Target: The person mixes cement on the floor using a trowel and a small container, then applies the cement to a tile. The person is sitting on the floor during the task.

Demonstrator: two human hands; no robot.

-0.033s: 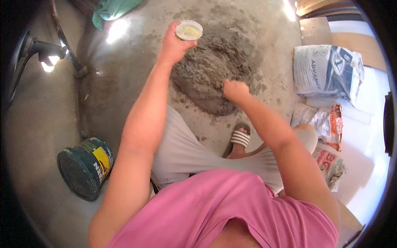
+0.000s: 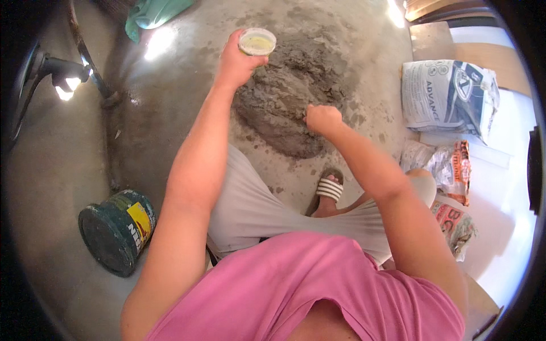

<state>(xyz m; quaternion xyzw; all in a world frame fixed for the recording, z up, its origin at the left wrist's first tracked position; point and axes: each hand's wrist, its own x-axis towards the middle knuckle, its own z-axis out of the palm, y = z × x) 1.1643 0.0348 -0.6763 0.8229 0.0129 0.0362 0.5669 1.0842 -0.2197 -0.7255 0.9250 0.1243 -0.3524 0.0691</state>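
Note:
My left hand (image 2: 235, 63) is wrapped round a small round plastic tub (image 2: 257, 42) with a pale rim and a yellowish inside. It holds the tub above the far left edge of a heap of wet grey mortar (image 2: 284, 96) on the floor. At the heap's near right side, my right hand (image 2: 324, 120) is closed with its knuckles up. Whatever its fingers grip, if anything, is hidden beneath the hand or blends into the grey mix.
A dark green bucket (image 2: 108, 238) lies tipped at the left. Along the right stand a large white-and-blue sack (image 2: 443, 96) and two smaller bags (image 2: 438, 165). A lamp (image 2: 63, 77) and a green bag (image 2: 156, 12) are at the far left. My sandalled foot (image 2: 329, 190) is near the heap.
The tub and my left hand have shifted very slightly left. My right hand has moved a touch up and left, still closed.

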